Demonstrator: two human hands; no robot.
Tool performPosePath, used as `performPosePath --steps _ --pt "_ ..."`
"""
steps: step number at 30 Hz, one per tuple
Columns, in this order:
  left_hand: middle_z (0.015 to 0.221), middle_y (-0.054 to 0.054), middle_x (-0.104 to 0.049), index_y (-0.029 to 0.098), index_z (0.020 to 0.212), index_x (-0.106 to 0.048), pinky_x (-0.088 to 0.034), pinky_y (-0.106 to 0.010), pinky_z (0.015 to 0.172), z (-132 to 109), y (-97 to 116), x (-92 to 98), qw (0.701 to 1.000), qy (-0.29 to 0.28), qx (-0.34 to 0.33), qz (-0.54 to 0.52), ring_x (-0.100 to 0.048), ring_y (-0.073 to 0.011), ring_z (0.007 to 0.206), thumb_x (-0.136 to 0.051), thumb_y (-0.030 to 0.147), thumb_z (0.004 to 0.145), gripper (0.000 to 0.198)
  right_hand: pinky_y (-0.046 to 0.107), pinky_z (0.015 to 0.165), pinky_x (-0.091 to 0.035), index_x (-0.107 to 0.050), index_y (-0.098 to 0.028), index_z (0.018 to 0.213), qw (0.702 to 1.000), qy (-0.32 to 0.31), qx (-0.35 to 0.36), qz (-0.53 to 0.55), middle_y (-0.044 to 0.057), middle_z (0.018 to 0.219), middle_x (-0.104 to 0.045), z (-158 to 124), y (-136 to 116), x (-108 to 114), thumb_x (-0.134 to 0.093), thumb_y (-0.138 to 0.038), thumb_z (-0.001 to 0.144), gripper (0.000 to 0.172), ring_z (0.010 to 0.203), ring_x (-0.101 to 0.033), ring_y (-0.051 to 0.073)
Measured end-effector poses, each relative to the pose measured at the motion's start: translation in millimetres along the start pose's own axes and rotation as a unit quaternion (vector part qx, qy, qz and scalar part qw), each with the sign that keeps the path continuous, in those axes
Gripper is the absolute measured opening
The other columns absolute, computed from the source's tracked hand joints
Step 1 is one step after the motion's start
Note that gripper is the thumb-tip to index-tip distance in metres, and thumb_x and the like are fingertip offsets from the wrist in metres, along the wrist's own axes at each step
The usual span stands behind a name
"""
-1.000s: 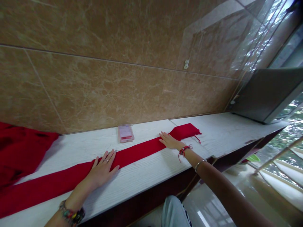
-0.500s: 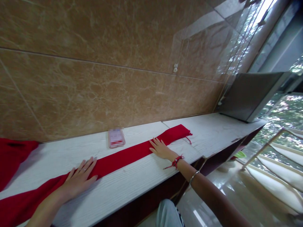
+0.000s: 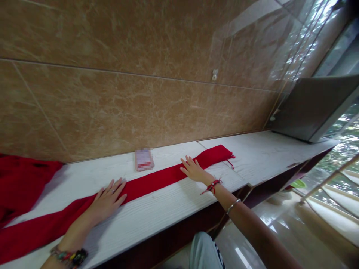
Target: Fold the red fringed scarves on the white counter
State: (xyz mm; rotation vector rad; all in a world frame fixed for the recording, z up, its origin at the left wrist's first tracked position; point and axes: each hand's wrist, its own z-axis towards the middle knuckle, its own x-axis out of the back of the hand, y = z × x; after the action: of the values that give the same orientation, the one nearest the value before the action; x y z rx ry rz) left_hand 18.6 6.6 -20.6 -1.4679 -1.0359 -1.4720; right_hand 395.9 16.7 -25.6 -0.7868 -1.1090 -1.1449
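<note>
A long red scarf (image 3: 157,184), folded into a narrow strip with a fringed end at the right, lies along the white counter (image 3: 151,211). My left hand (image 3: 108,200) rests on the scarf left of its middle, palm down with the fingers stretched out. Farther right, my right hand (image 3: 194,170) lies on the scarf with its fingers spread. Neither hand grips the cloth. At the far left, a bunched heap of red cloth (image 3: 25,183) sits against the wall; whether it joins the strip cannot be seen.
A small blurred pinkish packet (image 3: 144,160) lies behind the scarf near the tiled wall (image 3: 120,104). A large grey box-like object (image 3: 314,108) stands at the counter's far right end. Below the front edge, my knee (image 3: 206,250) shows. A light rack (image 3: 331,203) stands at the right.
The view has shifted slightly left, so the things appear farther right and more of the red heap shows. Both hands remain flat on the scarf in nearly the same places.
</note>
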Motion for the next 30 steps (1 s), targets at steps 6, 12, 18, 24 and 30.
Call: performPosePath --steps 6,12,18,24,30 --pt "0.145 -0.006 -0.019 0.018 0.137 -0.022 -0.016 -0.050 0.103 -6.5 13.1 10.9 1.000 -0.011 -0.006 -0.010 -0.012 -0.0270 0.132 -0.023 0.042 0.087 0.056 0.054 0.098 -0.026 -0.029 -0.012 0.134 0.984 0.023 0.167 0.064 0.019 0.140 -0.027 20.9 -100.2 5.9 -0.027 -0.046 0.090 0.055 0.129 -0.021 0.031" --pt "0.143 -0.009 -0.023 0.021 0.135 -0.029 -0.018 -0.049 0.102 -20.4 7.3 3.6 0.999 0.039 -0.011 -0.005 -0.017 -0.0275 0.131 -0.027 0.045 0.088 0.052 0.049 0.100 -0.026 -0.034 -0.014 0.133 0.974 0.005 0.207 0.093 0.016 0.138 -0.033 29.1 -139.9 -8.5 -0.028 -0.043 0.090 0.052 0.127 -0.027 0.027" --pt "0.142 -0.011 -0.025 0.021 0.134 -0.032 -0.020 -0.048 0.102 -75.7 -40.4 8.2 0.994 0.067 0.074 0.044 -0.017 -0.0306 0.131 -0.029 0.051 0.086 0.056 0.048 0.100 -0.025 -0.035 -0.012 0.132 0.975 0.008 0.209 0.075 0.016 0.137 -0.033 26.4 -135.5 -17.3 -0.028 -0.039 0.091 0.050 0.127 -0.027 0.026" --pt "0.141 -0.007 -0.028 0.020 0.134 -0.031 -0.027 -0.047 0.099 -120.2 -97.2 15.4 0.984 0.048 0.169 0.006 -0.025 -0.0246 0.129 -0.020 0.042 0.089 0.051 0.048 0.098 -0.027 -0.036 -0.012 0.132 0.975 0.025 0.215 0.050 0.016 0.137 -0.033 25.5 -136.1 -23.6 -0.025 -0.038 0.091 0.050 0.127 -0.028 0.027" --pt "0.129 -0.011 -0.047 0.012 0.124 -0.043 -0.034 -0.035 0.097 -133.5 -138.7 30.7 0.986 0.059 0.153 -0.021 -0.044 -0.0189 0.116 -0.028 0.031 0.087 0.045 0.048 0.097 -0.029 -0.037 -0.013 0.132 0.975 0.026 0.217 0.047 0.015 0.136 -0.035 26.3 -133.7 -31.6 -0.024 -0.039 0.090 0.050 0.126 -0.029 0.026"
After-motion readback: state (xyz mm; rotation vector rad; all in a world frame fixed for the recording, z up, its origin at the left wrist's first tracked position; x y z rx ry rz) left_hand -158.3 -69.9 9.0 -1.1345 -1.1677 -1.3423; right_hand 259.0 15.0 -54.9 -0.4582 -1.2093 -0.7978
